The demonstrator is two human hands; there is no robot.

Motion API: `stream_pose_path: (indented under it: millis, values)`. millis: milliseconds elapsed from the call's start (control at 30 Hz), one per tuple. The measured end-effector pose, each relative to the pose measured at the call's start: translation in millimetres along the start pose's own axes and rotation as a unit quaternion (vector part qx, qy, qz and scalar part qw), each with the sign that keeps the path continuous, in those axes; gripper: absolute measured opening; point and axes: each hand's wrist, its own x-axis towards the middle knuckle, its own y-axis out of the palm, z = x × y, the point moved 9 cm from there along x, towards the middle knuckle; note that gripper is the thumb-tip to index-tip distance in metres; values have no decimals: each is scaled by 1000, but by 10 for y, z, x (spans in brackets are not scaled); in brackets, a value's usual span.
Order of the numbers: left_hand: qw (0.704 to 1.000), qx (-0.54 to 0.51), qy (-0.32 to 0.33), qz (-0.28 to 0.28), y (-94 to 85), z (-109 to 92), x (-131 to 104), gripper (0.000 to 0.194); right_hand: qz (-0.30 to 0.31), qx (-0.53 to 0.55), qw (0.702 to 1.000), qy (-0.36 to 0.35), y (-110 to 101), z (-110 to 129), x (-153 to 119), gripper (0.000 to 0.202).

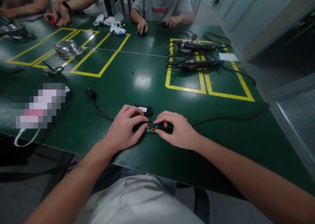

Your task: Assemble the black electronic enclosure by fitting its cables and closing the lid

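Note:
Low over the table's near side, a small circuit board (153, 130) with a copper coil and other parts shows between my two hands. My left hand (128, 125) pinches its left end, thumb and fingers closed. On the right end, my right hand (179, 130) closes thumb and fingertips in the same way. Dark pieces under both palms are partly hidden. Just behind my left fingers lies a black plastic cover (145, 110) with a white label. A black cord leaves from each side; the left one ends in a plug (90, 94).
Two corded black power tools (197, 47) lie within yellow tape at the back right. A metal bowl-like part (67, 49) and white-and-blue gloves (117, 29) are farther left. A blurred pink object (40, 107) with a white cable sits at the left. Several people work across the green table (137, 63).

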Motion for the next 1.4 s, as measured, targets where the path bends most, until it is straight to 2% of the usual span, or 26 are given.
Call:
stream_pose_path:
  millis: [133, 333, 567, 633, 700, 767, 867, 967, 1100, 1233, 1400]
  values:
    - [998, 43, -38, -31, -20, 143, 45, 31, -11, -5, 1000, -14, -5, 44, -18, 15]
    - [995, 39, -80, 36, 128, 293, 95, 38, -1, 29, 999, -16, 1, 27, -13, 12]
    - [986, 47, -158, 2, -13, 426, 79, 34, -4, 22, 1000, -12, -31, 50, -18, 7]
    - [986, 47, -162, -14, -82, 427, 66, 32, -7, 23, 1000, -6, -49, 40, -24, 12]
    - [990, 29, -134, -37, -170, 347, 49, 32, -24, 43, 999, 10, -87, -5, -36, 24]
    - [996, -19, -77, -50, -241, 192, 28, 34, -51, 85, 995, 24, -135, -58, -53, 33]
    - [997, -74, 7, 10, -182, -54, -3, 32, -67, 125, 990, 25, -157, -88, -69, 40]
    - [995, -69, 53, 59, -90, -185, -13, 32, -51, 105, 993, 21, -135, -57, -67, 43]
    - [993, -64, 71, 74, -42, -210, -1, 32, -22, 47, 999, 5, -108, 47, -69, 45]
    - [993, -60, 71, 77, -47, -202, -11, 32, -9, 1, 1000, -14, -86, 123, -69, 26]
    - [991, -71, 60, 101, -48, -190, 17, 30, -8, 10, 1000, -5, -60, 97, -44, 20]
